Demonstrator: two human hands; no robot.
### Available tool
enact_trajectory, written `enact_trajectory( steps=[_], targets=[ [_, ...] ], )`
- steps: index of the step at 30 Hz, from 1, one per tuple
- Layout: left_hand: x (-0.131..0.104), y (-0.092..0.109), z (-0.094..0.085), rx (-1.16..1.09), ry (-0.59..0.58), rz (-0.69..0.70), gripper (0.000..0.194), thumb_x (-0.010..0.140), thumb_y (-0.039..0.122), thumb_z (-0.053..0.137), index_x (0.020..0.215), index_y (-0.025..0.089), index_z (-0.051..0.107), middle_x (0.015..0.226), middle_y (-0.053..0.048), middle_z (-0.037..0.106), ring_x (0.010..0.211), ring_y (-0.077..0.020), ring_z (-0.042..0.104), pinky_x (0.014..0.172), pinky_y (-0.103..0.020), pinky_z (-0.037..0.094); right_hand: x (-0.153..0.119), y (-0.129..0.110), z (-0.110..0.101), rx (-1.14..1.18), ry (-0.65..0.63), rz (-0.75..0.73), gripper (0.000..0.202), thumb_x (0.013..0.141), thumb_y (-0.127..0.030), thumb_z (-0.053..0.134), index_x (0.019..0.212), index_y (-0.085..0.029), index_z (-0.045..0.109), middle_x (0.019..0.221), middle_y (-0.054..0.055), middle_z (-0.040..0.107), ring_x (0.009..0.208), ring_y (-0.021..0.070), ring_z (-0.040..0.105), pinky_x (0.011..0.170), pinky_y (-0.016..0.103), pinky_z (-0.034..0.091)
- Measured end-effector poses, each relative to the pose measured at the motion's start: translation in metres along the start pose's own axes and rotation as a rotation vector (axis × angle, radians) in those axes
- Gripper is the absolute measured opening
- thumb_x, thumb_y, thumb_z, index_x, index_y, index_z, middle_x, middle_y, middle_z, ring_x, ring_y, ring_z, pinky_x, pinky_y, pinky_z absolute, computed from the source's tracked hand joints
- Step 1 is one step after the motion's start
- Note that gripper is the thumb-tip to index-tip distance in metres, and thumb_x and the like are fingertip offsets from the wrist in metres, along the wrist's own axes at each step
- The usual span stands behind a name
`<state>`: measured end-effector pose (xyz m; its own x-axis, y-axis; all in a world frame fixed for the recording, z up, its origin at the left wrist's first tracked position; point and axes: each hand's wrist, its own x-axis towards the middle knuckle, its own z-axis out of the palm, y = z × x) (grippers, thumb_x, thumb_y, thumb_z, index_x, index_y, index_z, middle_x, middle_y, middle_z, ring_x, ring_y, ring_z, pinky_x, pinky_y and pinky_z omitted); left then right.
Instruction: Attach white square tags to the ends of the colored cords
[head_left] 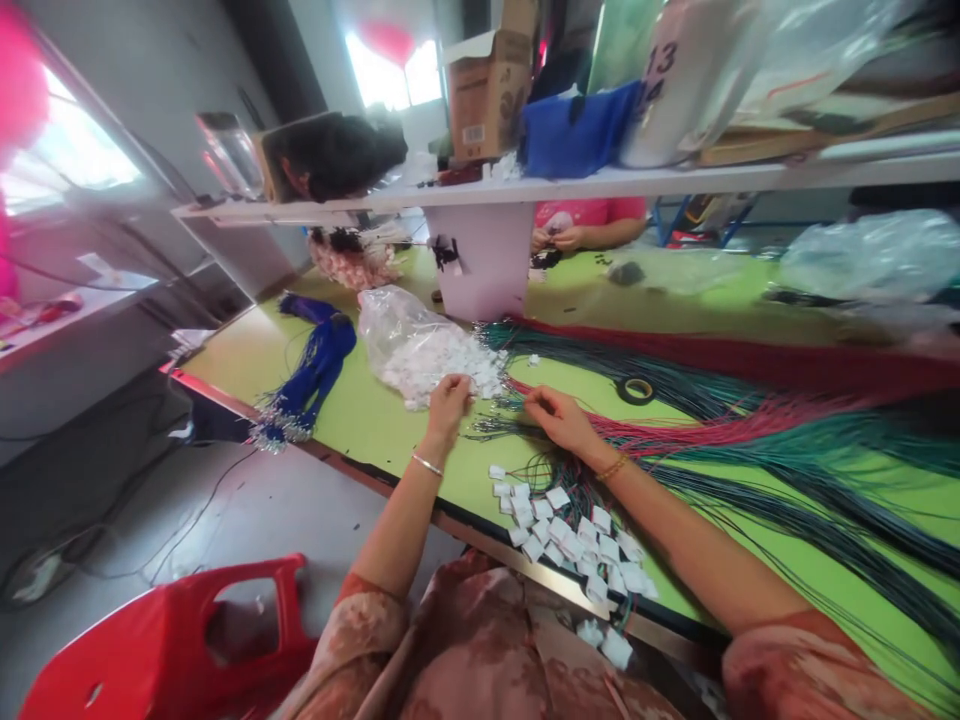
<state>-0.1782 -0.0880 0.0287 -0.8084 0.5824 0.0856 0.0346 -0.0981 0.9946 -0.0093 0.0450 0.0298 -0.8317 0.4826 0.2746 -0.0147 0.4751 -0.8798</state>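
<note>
Green worktop carries everything here, and much on it is hard to read. What the left hand pinches cannot be made out: its fingers are curled down into the edge of a heap of small white connectors, their tips buried among the pieces. The right hand lies just right of that heap, fingers narrowed onto thin wire ends; whether it actually grips a strand cannot be told at this size. Both forearms run off the lower edge, each wrist with a thin bangle.

A crumpled clear plastic bag spills the heap from its left. Right of the heap, long bundles of dark green and red wires fan across the worktop and are cut off at the right border. A black tape ring sits among them. Nearer the person than the heap, finished wires with flat white square tags lie in an overlapping cluster, some hanging over the worktop's edge. Left of the heap rests a blue wire bundle with glinting metal tips.

Beyond the heap, a white shelf post hides most of a co-worker in a pink top; only that person's hands show. A red plastic stool stands on the floor.
</note>
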Motion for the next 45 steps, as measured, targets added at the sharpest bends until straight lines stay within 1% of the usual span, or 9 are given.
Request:
enact_trajectory(
  steps=[4, 10, 17, 20, 24, 30, 34, 39, 45],
  targets=[
    [-0.001, 0.011, 0.010, -0.445, -0.103, -0.240, 0.029, 0.076, 0.037, 0.073, 0.077, 0.016, 0.054, 0.073, 0.001, 0.061, 0.056, -0.0056, 0.055, 0.048, -0.015, 0.041, 0.009, -0.019, 0.009, 0.151, 0.016, 0.004, 0.020, 0.080, -0.037, 0.053, 0.078, -0.018, 0.053, 0.071, -0.001, 0.054, 0.065, 0.0122, 0.046, 0.063, 0.025, 0.039],
    [-0.012, 0.008, 0.030, -0.592, -0.185, -0.384, 0.025, 0.077, 0.033, 0.073, 0.089, 0.016, 0.058, 0.065, 0.004, 0.058, 0.047, -0.0036, 0.050, 0.040, -0.013, 0.037, 0.011, -0.024, 0.016, 0.197, 0.046, -0.006, 0.017, 0.078, -0.034, 0.054, 0.075, -0.017, 0.054, 0.069, -0.002, 0.052, 0.063, 0.0106, 0.045, 0.061, 0.024, 0.037],
    [-0.021, 0.003, 0.037, -0.609, -0.195, -0.389, 0.020, 0.074, 0.021, 0.073, 0.086, 0.018, 0.058, 0.071, 0.003, 0.061, 0.058, -0.0060, 0.059, 0.050, -0.015, 0.047, 0.006, -0.018, 0.011, 0.172, 0.097, 0.066, 0.020, 0.077, -0.036, 0.054, 0.069, -0.017, 0.052, 0.063, -0.004, 0.050, 0.057, 0.0093, 0.040, 0.056, 0.023, 0.033],
    [-0.025, 0.004, 0.032, -0.572, -0.253, -0.367, 0.023, 0.075, 0.020, 0.071, 0.095, 0.019, 0.060, 0.084, 0.000, 0.065, 0.059, -0.0056, 0.057, 0.051, -0.016, 0.046, 0.006, -0.017, 0.012, 0.181, 0.106, 0.078, 0.024, 0.077, -0.038, 0.053, 0.064, -0.018, 0.049, 0.059, -0.005, 0.044, 0.056, 0.0092, 0.037, 0.055, 0.023, 0.032],
    [-0.026, 0.003, 0.030, -0.569, -0.267, -0.316, 0.017, 0.073, 0.017, 0.070, 0.085, 0.016, 0.059, 0.101, -0.004, 0.067, 0.070, -0.0085, 0.061, 0.065, -0.021, 0.051, 0.006, -0.016, 0.013, 0.166, 0.098, 0.093, 0.025, 0.077, -0.037, 0.052, 0.062, -0.018, 0.047, 0.057, -0.005, 0.042, 0.056, 0.0094, 0.035, 0.054, 0.023, 0.030],
    [-0.027, 0.001, 0.030, -0.559, -0.303, -0.289, 0.031, 0.071, 0.019, 0.074, 0.099, 0.018, 0.062, 0.101, -0.005, 0.068, 0.077, -0.0102, 0.063, 0.071, -0.023, 0.051, 0.004, -0.016, 0.011, 0.135, 0.070, 0.104, 0.022, 0.076, -0.034, 0.049, 0.061, -0.017, 0.051, 0.059, -0.003, 0.047, 0.058, 0.0100, 0.039, 0.057, 0.023, 0.032],
    [-0.029, 0.003, 0.030, -0.527, -0.346, -0.285, 0.027, 0.070, 0.017, 0.075, 0.096, 0.015, 0.066, 0.103, -0.006, 0.069, 0.083, -0.0113, 0.064, 0.075, -0.022, 0.052, 0.003, -0.016, 0.009, 0.181, 0.051, 0.149, 0.022, 0.075, -0.033, 0.048, 0.060, -0.017, 0.050, 0.057, -0.004, 0.044, 0.056, 0.0095, 0.037, 0.055, 0.023, 0.030],
    [-0.028, 0.002, 0.027, -0.499, -0.362, -0.350, 0.026, 0.070, 0.016, 0.075, 0.094, 0.015, 0.067, 0.085, -0.003, 0.068, 0.070, -0.0089, 0.062, 0.067, -0.020, 0.051, 0.002, -0.015, 0.009, 0.251, 0.010, 0.200, 0.023, 0.074, -0.034, 0.048, 0.058, -0.017, 0.047, 0.056, -0.005, 0.040, 0.054, 0.0085, 0.033, 0.051, 0.022, 0.025],
    [-0.027, 0.003, 0.024, -0.541, -0.399, -0.357, 0.026, 0.068, 0.015, 0.076, 0.093, 0.014, 0.068, 0.088, -0.004, 0.068, 0.066, -0.0063, 0.059, 0.064, -0.017, 0.050, 0.003, -0.015, 0.007, 0.246, -0.023, 0.258, 0.022, 0.072, -0.033, 0.047, 0.056, -0.018, 0.044, 0.053, -0.006, 0.036, 0.051, 0.0077, 0.030, 0.049, 0.023, 0.022]
  ],
)
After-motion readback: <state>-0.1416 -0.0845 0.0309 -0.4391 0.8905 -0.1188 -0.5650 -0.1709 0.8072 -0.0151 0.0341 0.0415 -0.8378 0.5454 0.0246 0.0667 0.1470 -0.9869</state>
